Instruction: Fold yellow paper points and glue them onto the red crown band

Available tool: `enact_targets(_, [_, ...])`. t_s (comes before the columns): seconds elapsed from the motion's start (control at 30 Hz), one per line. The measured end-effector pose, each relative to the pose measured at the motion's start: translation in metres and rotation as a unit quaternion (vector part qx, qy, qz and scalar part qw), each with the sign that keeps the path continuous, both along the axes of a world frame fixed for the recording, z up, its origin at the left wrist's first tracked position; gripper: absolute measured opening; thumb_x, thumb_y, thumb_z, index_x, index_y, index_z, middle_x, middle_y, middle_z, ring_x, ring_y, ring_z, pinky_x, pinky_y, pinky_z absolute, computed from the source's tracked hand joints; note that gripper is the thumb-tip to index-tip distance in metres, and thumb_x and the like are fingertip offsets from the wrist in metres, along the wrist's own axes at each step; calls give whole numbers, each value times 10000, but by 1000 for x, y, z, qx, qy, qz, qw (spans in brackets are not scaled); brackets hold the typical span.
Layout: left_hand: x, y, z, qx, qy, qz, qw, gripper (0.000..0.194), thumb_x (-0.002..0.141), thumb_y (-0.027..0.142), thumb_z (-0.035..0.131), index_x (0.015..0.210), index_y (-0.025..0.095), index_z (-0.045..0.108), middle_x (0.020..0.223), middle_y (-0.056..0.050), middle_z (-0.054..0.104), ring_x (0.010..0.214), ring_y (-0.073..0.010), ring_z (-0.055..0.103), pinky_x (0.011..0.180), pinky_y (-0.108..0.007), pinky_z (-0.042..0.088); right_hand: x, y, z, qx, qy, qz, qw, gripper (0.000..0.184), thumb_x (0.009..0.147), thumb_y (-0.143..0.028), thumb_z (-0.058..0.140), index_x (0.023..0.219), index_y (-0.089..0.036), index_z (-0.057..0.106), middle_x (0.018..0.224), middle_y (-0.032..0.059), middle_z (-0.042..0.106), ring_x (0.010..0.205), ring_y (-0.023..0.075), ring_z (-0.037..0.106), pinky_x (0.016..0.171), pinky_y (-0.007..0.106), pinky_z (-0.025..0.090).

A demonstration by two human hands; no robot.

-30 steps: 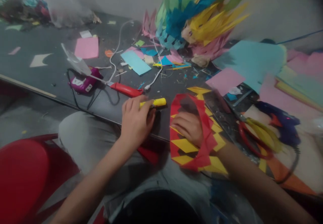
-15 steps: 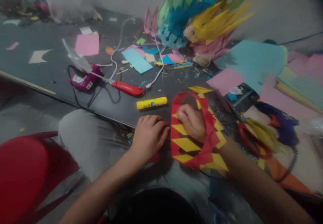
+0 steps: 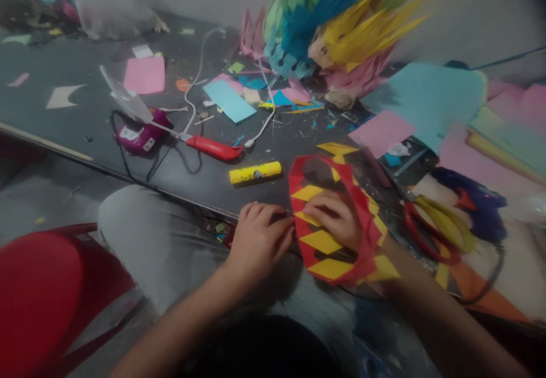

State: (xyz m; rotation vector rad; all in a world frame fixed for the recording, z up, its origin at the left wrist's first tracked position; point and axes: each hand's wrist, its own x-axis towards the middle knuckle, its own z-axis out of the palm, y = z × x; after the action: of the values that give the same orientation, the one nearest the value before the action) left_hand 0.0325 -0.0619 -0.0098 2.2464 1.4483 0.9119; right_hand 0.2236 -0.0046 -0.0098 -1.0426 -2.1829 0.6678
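A red and yellow woven paper ring [image 3: 322, 242] stands at the table's near edge, around my right wrist. My right hand [image 3: 335, 216] is inside it, its bent fingers pressed to the inner face of the left wall. Outside that same wall is my left hand [image 3: 260, 231], fingers curled and tips at the red paper. Both hands pinch the paper wall from its two sides. A yellow glue stick [image 3: 255, 172] lies just beyond my left hand. Past the ring's far rim, a folded yellow paper strip [image 3: 338, 149] sticks out.
A red-handled cutter [image 3: 214, 147] leans by a purple power adapter [image 3: 143, 136]. Scissors [image 3: 430, 233] and a dark blue glue gun [image 3: 473, 202] lie at right. A colourful paper sculpture [image 3: 328, 25] stands behind. A red stool [image 3: 38, 298] is at lower left.
My right hand has lowered inside the ring, its fist loosening into bent fingers against the wall. My left hand has shifted right to the paper. The ring has turned slightly.
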Motion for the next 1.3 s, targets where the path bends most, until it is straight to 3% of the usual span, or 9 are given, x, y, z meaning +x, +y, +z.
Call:
enact_targets(0.2, [0,15,3,-25,58,31,997,157,873,279,545,955,216,664,936,-40,628,853,-195,536,715,-335,384,6,-2,-7,-16,5,-28,999,103,843,-248,553,747,-224,579,706,-3,630,661,144,598,626,274,476])
enact_targets(0.47, [6,35,14,-4,222,-39,974,129,888,220,507,892,166,624,944,-63,581,853,-215,504,677,-331,398,0,-5,-10,0,28,-79,996,126,837,-276,556,720,-233,573,686,-4,621,664,163,590,637,303,479])
enact_targets(0.7, [6,42,14,-10,273,-99,957,116,868,131,480,903,112,589,918,-96,568,847,-240,501,742,-351,442,2,-1,-14,-29,40,-53,997,148,850,-283,538,720,-214,562,673,-14,591,624,136,557,615,271,451])
enact_targets(0.83, [-5,49,10,-36,157,-111,981,146,853,61,434,872,129,562,922,-87,556,873,-207,510,790,-323,449,3,0,-17,-30,30,-59,997,174,840,-319,554,709,-205,571,672,-9,599,635,139,558,634,282,439])
enact_targets(0.97, [-15,50,13,-102,-2,-54,993,167,867,67,381,835,158,517,853,-53,574,781,-157,541,716,-272,454,5,-1,-18,-46,22,-63,997,224,861,-370,517,722,-207,583,659,-8,607,634,140,557,623,280,434])
enact_targets(1.07, [-19,47,18,-159,-112,-32,980,103,889,190,437,841,174,527,771,-13,607,684,-126,565,646,-239,449,5,-3,-15,-49,5,-77,996,225,866,-375,504,739,-209,589,686,1,623,657,148,573,631,285,446])
enact_targets(1.17, [-23,46,19,-177,-223,-5,958,62,839,210,523,814,174,566,796,-15,663,743,-125,624,705,-240,476,5,-3,-12,-43,0,-79,996,208,873,-357,486,772,-217,602,750,15,652,722,169,604,691,316,474])
enact_targets(1.3, [-25,49,21,-182,-290,66,937,98,712,222,670,779,168,622,750,-13,688,706,-141,652,693,-256,507,6,2,-9,-9,6,-47,999,196,861,-354,494,775,-240,628,769,24,674,762,197,629,729,364,497])
